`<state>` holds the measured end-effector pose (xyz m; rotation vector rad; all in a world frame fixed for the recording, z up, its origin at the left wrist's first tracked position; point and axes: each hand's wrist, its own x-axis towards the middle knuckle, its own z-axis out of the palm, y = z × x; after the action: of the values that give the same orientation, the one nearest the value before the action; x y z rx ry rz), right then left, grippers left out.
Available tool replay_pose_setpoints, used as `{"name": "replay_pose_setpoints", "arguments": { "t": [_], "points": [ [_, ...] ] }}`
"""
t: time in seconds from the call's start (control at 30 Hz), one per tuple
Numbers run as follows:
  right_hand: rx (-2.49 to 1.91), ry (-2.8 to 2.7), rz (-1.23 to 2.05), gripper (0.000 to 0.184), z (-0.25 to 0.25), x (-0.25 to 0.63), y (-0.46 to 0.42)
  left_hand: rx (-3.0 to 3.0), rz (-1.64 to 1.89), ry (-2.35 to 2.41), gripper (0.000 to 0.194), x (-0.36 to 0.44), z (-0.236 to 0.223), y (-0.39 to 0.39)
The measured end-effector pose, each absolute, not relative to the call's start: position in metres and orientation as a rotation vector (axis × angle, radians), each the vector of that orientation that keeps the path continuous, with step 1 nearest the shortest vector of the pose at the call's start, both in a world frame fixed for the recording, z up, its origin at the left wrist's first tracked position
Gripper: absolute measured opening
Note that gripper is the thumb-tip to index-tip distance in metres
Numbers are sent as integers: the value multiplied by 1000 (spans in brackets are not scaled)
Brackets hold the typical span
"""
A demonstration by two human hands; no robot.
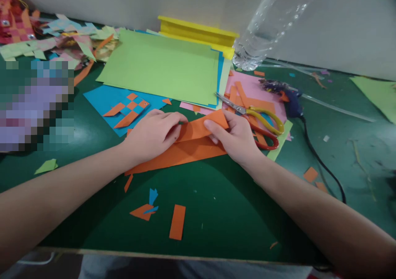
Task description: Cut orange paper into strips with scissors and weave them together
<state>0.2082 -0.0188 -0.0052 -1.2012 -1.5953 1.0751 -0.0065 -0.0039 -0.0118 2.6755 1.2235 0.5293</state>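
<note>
An orange sheet of paper (185, 153) lies on the green table (222, 213) in front of me, partly folded over on itself. My left hand (153, 134) presses flat on its left part, fingers curled down onto the fold. My right hand (236, 136) pinches the folded upper corner of the same sheet between thumb and fingers. Yellow-and-red-handled scissors (260, 120) lie just right of my right hand.
A stack of green, blue and pink paper (161, 66) lies behind, with a yellow holder (198, 31) and a clear plastic bottle (262, 27). A woven orange-and-blue piece (128, 109) rests on blue paper. A glue gun (289, 99) with black cord lies right. Orange scraps (177, 222) lie near the front edge.
</note>
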Motion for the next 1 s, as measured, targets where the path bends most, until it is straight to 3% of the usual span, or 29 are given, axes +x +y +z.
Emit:
{"name": "replay_pose_setpoints", "arguments": {
  "t": [1.0],
  "points": [
    [-1212, -1615, 1102, 27, -5, 208, -18, 2709, 539, 1203, 31, -7, -13, -3]
  ]
}}
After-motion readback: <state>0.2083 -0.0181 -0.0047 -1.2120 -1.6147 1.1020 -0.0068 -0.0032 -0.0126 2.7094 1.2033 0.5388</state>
